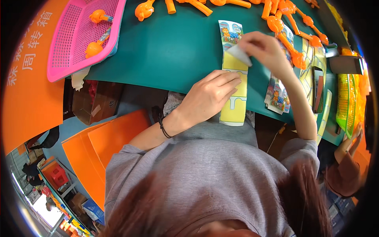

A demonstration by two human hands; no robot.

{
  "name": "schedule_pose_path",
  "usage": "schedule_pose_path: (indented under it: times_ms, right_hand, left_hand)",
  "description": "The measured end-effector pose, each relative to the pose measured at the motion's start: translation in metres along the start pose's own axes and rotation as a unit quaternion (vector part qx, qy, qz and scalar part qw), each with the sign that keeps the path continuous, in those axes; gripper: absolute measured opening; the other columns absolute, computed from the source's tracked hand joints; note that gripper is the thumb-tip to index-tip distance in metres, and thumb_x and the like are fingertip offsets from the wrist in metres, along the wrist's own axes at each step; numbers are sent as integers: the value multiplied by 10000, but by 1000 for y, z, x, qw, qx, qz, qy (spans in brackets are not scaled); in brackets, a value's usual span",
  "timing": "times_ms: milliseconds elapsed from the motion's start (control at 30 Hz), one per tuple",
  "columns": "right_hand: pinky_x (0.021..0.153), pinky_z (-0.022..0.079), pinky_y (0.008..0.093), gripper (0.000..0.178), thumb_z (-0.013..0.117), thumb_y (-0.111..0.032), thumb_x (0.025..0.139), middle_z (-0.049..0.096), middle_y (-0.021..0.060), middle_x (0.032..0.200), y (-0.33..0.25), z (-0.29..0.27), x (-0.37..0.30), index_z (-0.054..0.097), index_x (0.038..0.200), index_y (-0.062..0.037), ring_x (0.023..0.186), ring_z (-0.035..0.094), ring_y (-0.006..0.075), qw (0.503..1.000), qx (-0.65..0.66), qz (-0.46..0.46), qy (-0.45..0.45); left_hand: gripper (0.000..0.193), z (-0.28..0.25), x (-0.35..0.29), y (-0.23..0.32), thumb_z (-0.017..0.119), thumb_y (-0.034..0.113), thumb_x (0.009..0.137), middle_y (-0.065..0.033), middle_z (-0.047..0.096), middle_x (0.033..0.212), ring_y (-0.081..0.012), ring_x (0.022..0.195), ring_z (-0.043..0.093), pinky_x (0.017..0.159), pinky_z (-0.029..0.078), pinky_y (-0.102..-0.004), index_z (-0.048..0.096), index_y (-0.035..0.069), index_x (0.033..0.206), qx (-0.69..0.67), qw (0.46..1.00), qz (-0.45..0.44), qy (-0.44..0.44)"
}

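A long strip of sticker backing point(233, 114), yellow with white outlines, runs from the green tabletop over the near edge towards my lap. Across its middle lies my left hand point(209, 93), fingers stretched out and flat, holding nothing. My right hand point(268, 49) pinches a sticker point(239, 55) near the far part of the strip. That sticker's pale underside faces up, and it is curled away from the yellow backing. Beyond it, a printed cartoon label point(230, 33) still sits on the strip's far end. A pile of printed sticker sheets point(279, 96) lies right of the strip.
A pink mesh basket point(59, 59) at the far left holds orange plastic pieces point(94, 48). Several orange hammer-shaped toys point(275, 24) lie along the table's far side. At the right are yellow backing strips point(308, 59), a yellow-green basket point(346, 106) and another person's hands point(351, 140).
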State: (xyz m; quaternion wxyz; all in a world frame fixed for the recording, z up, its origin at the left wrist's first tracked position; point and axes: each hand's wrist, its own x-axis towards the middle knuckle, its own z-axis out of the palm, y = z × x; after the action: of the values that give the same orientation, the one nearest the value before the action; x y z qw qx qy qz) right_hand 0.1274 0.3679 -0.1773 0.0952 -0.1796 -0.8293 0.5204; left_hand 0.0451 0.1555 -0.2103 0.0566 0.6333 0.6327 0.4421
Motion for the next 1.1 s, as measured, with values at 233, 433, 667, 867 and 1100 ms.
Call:
schedule_pose_path:
  times_ms: [233,433,667,867,1100]
  right_hand:
    - [859,488,333,209,735,64,741,668,96,957,-20,10,-40,676,922,-24,933,628,245,852,-278,-334,293]
    - [856,501,357,278,790,-147,740,680,29,1074,-11,21,-58,718,998,-74,1021,611,250,732,-451,-480,175]
    - [1046,401,432,655,840,-292,717,559,121,1324,-12,-68,-54,568,1274,-80,1258,490,325,863,-433,-146,216]
    - [1054,427,373,561,797,-153,788,599,60,1281,33,-120,-81,551,1290,-110,1212,562,215,965,-183,100,159]
    - [976,472,359,562,649,-272,791,606,154,1201,-22,-91,-52,543,1240,47,1129,594,233,981,-33,-163,97]
  left_hand:
    - [194,-9,14,-4,682,104,915,-89,728,953,-153,884,685,814,536,-271,695,-40,1045,-360,896,-257,46]
    - [162,-7,23,-5,668,90,933,-76,709,922,-89,825,636,763,509,-231,697,-43,1021,-439,845,-289,97]
    - [114,-17,20,-18,639,72,953,-34,657,950,-68,886,594,790,468,-209,621,-26,1009,-408,855,-241,211]
    - [199,-23,37,-15,648,54,938,-75,618,1119,-124,991,603,863,477,-252,576,-16,1109,-459,861,-168,139]
    - [697,-17,74,2,730,39,868,-165,632,1197,-172,1079,610,926,486,-298,298,13,1414,-401,901,-79,146]
